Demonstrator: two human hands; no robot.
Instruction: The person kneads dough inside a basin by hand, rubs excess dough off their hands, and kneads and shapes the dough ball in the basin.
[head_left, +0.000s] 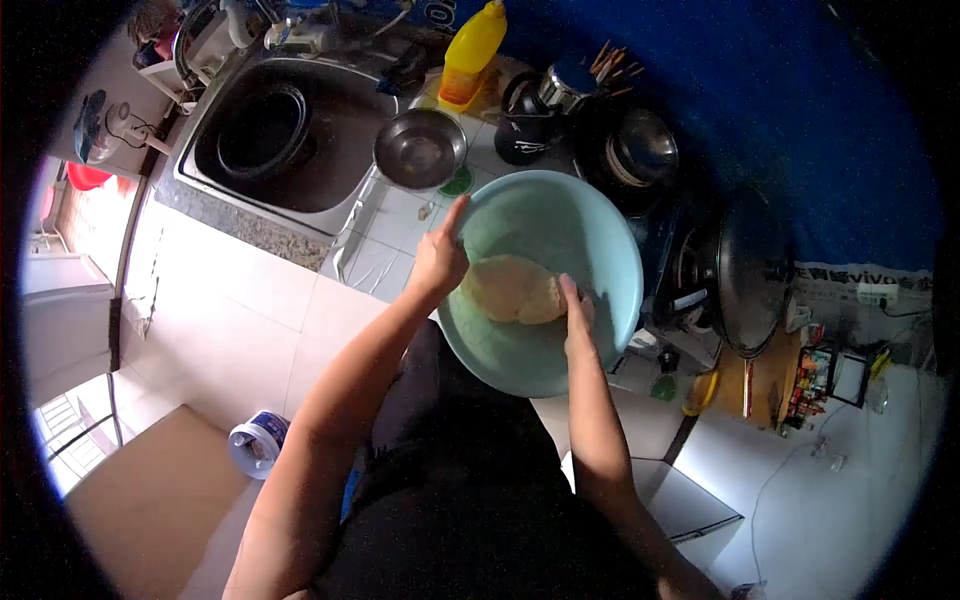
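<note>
A large pale green basin (610, 240) is in front of my body at the counter edge. Inside it lies a lump of dough (510, 288), pale and rounded. My left hand (440, 258) is closed on the basin's left rim, one finger stretched along the edge and the other fingers partly hidden. My right hand (580, 318) is inside the basin at the dough's right end. Its thumb lies against the dough, and the fingers curl round that end, partly out of sight.
Left is a sink (340, 190) holding a dark round pan (262, 130). A metal bowl (420, 148) and a yellow bottle (472, 55) stand behind the basin. A wok lid (752, 275) is at the right. A white bucket (258, 442) stands on the floor.
</note>
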